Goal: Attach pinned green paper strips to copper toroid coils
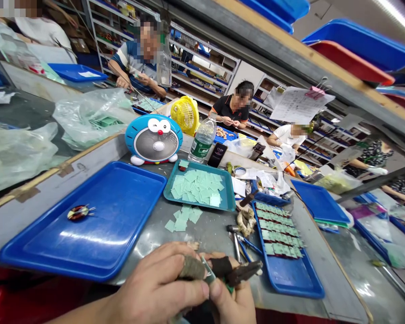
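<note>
"What do the hands hold?"

"A small green board [207, 273], long axis slanting toward the wearer, clamped between the left hand [158, 285] and right hand [236, 300]."

"Where?"

"Just left of a blue tray [290, 283] holding rows of green boards [276, 227]."

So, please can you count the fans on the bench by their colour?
Blue cat-face desk fan: 1
Yellow desk fan: 1
Total: 2
</note>
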Demonstrator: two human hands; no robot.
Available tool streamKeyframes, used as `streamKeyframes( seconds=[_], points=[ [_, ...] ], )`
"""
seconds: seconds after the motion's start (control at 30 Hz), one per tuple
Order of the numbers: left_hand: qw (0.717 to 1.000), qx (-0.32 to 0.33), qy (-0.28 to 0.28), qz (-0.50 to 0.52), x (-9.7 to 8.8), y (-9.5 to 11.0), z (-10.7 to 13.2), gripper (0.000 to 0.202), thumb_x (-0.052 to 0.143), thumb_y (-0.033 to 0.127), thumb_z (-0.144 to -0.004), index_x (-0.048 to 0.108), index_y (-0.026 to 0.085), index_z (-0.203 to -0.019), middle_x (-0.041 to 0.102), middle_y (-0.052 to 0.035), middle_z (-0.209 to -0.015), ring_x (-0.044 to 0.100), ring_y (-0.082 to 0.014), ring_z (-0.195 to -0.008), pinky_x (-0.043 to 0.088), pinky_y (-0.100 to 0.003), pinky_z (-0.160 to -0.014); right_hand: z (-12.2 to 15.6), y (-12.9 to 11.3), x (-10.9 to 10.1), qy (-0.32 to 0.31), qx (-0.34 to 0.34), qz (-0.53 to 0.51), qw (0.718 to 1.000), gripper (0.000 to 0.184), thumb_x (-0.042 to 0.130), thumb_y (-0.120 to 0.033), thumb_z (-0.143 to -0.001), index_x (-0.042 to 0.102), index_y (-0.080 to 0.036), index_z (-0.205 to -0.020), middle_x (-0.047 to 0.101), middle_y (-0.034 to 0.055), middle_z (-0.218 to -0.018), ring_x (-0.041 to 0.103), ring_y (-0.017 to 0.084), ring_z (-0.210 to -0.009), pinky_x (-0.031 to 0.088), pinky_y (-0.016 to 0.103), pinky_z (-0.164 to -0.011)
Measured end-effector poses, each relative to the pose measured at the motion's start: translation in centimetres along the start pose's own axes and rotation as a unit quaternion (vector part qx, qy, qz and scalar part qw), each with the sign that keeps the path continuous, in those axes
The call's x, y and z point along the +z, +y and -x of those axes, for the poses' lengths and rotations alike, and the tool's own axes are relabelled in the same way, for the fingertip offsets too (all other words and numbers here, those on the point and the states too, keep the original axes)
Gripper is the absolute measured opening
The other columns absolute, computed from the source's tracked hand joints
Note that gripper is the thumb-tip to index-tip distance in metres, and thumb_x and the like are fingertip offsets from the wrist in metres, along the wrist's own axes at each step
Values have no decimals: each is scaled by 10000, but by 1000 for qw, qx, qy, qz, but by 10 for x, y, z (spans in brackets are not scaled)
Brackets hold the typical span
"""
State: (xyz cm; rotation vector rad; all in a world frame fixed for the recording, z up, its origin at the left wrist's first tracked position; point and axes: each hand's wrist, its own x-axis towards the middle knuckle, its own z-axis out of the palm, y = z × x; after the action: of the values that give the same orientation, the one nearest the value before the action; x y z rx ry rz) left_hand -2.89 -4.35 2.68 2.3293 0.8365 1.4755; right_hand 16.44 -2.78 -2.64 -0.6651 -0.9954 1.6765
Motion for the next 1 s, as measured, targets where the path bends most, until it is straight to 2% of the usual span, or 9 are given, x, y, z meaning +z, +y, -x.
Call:
streamKeyframes(
  seconds=[0.2, 0.33, 0.53, 0.63, 0.7, 0.77, 0.83, 0.9, 1.0],
  points=[
    [998, -16, -30, -47, 2, 2, 1, 280, 552, 61, -986, 626, 186, -1225, 711, -97, -1086, 577, -235, -1152, 485, -403, -1013, 0, -12, 2, -21, -36, 93, 995, 351, 778, -443, -893, 743, -234, -1173, 751, 111, -1107, 716, 259, -1030, 562, 359, -943],
    [999, -34, -21, -29, 9, 4, 8, 266, 623, 20, -936, 604, 188, -1142, 698, -76, -1048, 584, -209, -1103, 489, -408, -1043, 2, -12, 8, -10, -34, 58, 998, 326, 814, -419, -859, 758, -259, -1138, 765, 86, -1042, 729, 230, -941, 591, 328, -861],
    [994, 25, -43, -96, -5, 7, -7, 248, 581, 87, -994, 650, 171, -1217, 756, -108, -1114, 599, -235, -1197, 543, -378, -1008, 7, -8, 6, 51, -34, 63, 996, 360, 864, -383, -804, 763, -249, -1123, 776, 97, -1070, 747, 261, -938, 610, 374, -860],
    [985, 93, -63, -127, -17, 5, -15, 277, 604, 77, -974, 683, 115, -1236, 788, -119, -1069, 631, -241, -1152, 546, -358, -989, 6, -12, 4, 49, -24, 96, 994, 377, 883, -380, -782, 762, -228, -1105, 779, 109, -1068, 747, 268, -934, 610, 381, -861],
    [988, 88, -63, -108, -19, 1, -13, 309, 592, 91, -981, 674, 133, -1276, 789, -120, -1080, 653, -244, -1110, 552, -372, -967, 3, -14, 2, 33, -1, 86, 996, 394, 879, -404, -783, 752, -214, -1104, 785, 114, -1034, 750, 277, -917, 614, 397, -841],
    [997, 27, -49, -54, -17, -3, -9, 345, 637, 119, -966, 658, 205, -1300, 784, -94, -1078, 685, -223, -1013, 569, -348, -901, -1, -18, 1, 1, 20, 72, 997, 421, 864, -432, -798, 739, -214, -1135, 782, 112, -1046, 746, 277, -936, 607, 399, -853],
    [994, -101, -29, 27, -13, -4, -5, 329, 731, 177, -923, 678, 275, -1232, 780, -39, -1010, 710, -182, -874, 575, -273, -800, -6, -27, 0, -56, 47, 75, 995, 471, 851, -428, -817, 713, -243, -1227, 769, 97, -1107, 736, 262, -992, 588, 374, -890],
    [960, -257, -23, 111, -7, -3, -2, 262, 780, 280, -896, 702, 289, -1146, 772, -9, -976, 725, -168, -827, 574, -232, -754, -12, -39, -1, -102, 40, 137, 984, 525, 858, -360, -819, 683, -303, -1311, 721, 71, -1230, 710, 237, -1075, 559, 328, -936],
    [887, -416, -16, 198, 1, -1, 0, 285, 760, 405, -901, 687, 242, -1124, 754, -33, -1015, 731, -204, -903, 584, -256, -792, -21, -52, 2, -161, -71, 305, 936, 505, 827, -216, -825, 702, -339, -1298, 671, 48, -1267, 670, 218, -1123, 518, 282, -967]
  ],
)
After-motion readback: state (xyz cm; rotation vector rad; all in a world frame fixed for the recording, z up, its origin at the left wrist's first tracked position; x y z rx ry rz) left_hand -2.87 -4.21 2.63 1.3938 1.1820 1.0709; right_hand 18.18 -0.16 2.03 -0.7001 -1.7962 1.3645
